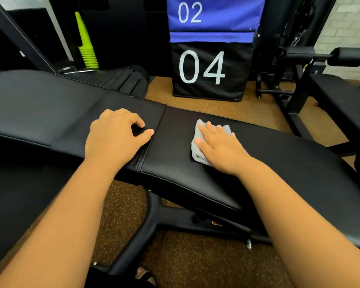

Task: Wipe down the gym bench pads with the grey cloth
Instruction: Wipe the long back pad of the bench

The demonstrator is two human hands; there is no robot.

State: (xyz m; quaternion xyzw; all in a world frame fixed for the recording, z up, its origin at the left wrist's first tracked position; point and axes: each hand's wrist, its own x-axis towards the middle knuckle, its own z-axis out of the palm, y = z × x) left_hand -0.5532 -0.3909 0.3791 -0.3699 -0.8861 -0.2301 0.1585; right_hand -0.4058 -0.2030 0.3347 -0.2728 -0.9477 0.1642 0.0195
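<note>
- Two hands on the bench: right hand (217,145) flat, fingers straight, pressing the grey cloth (197,150) onto the right pad (279,163); left hand (116,134) loosely curled, holding nothing, resting on the left pad (50,113) just beside the seam (154,140)
- Wiping looks under way; next stroke calls for steady pressure across the seam, and the left hand sits in that path
- Beyond: black box marked 04 (208,69), blue box marked 02 (214,13), stacked green cones (87,46), all well clear
</note>
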